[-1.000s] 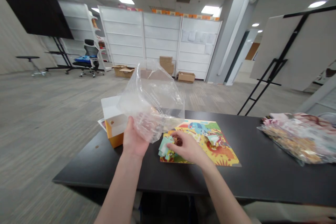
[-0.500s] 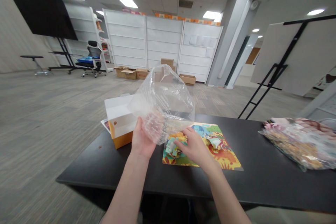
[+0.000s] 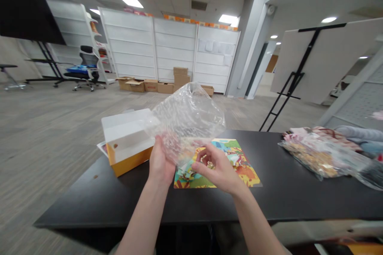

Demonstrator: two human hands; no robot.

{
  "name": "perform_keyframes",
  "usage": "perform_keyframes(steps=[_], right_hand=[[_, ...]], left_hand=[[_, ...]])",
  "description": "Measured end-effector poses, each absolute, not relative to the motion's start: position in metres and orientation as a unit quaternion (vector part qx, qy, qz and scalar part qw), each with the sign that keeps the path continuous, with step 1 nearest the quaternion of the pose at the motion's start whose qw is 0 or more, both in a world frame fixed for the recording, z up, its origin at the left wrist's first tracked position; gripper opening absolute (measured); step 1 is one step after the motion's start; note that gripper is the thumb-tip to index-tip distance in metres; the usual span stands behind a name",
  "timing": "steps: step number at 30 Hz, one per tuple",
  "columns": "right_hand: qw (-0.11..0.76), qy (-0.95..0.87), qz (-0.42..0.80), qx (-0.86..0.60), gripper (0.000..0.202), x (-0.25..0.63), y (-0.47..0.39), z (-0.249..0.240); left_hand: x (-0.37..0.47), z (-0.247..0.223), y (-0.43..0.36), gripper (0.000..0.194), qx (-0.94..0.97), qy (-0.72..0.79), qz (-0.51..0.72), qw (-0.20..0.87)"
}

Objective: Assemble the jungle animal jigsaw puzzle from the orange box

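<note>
A clear, crinkled plastic bag (image 3: 191, 113) bulges up over the table. My left hand (image 3: 160, 163) is closed around its lower left side, and pinkish pieces show blurrily through the plastic there. My right hand (image 3: 217, 167) hovers at the bag's lower right edge, with fingers curved and thumb apart from them. Behind those fingers, small pieces are partly hidden. Beneath both hands lies a colourful picture board (image 3: 249, 173) with a cartoon animal scene. Loose puzzle pieces (image 3: 185, 173) are heaped on its left part.
An open yellow box with white inside (image 3: 131, 161) stands left of my hands on the black table (image 3: 119, 201). Filled plastic bags (image 3: 323, 159) and folded cloth lie at the right. Cardboard boxes (image 3: 136, 85) sit on the floor by white shelves (image 3: 128, 44).
The view has turned rightward, so the scene sits further left. The bag has sagged lower and wider. My right hand's fingers have curled more, beside the bag's edge.
</note>
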State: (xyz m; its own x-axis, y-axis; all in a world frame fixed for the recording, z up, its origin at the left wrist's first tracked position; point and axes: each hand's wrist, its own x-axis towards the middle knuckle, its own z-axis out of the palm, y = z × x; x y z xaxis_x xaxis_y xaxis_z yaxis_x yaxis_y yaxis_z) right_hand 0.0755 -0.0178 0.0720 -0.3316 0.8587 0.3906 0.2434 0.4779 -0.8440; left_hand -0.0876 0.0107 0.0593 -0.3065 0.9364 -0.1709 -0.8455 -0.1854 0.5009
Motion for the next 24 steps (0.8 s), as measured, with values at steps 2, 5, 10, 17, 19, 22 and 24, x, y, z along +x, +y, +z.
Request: perform_keyframes(steps=[2,5,10,17,19,22,24], right_hand=[[0.467,-0.707,0.35,-0.399,0.048,0.079,-0.017,0.07],[0.558,-0.625,0.327,-0.436,0.03,0.089,-0.014,0.068],[0.647,-0.536,0.261,-0.475,0.029,0.144,-0.011,0.063],[0.7,-0.411,0.079,-0.579,0.044,0.334,-0.007,0.055],[0.675,-0.369,0.044,-0.638,0.047,0.39,-0.008,0.052],[0.573,-0.33,-0.044,-0.749,0.043,0.447,-0.013,0.043],[0.543,-0.325,-0.069,-0.771,0.04,0.466,-0.017,0.034]], left_hand=[[-0.078,0.057,0.014,0.025,0.106,0.261,0.792,0.541],[-0.06,0.054,0.017,0.016,0.149,0.238,0.805,0.522],[-0.027,0.048,0.019,0.019,0.252,0.244,0.764,0.542],[-0.019,0.032,0.019,0.036,0.476,0.387,0.647,0.453],[-0.028,0.03,0.02,0.037,0.519,0.409,0.636,0.398],[-0.045,0.027,0.022,0.037,0.545,0.437,0.633,0.334],[-0.054,0.026,0.022,0.037,0.55,0.453,0.63,0.308]])
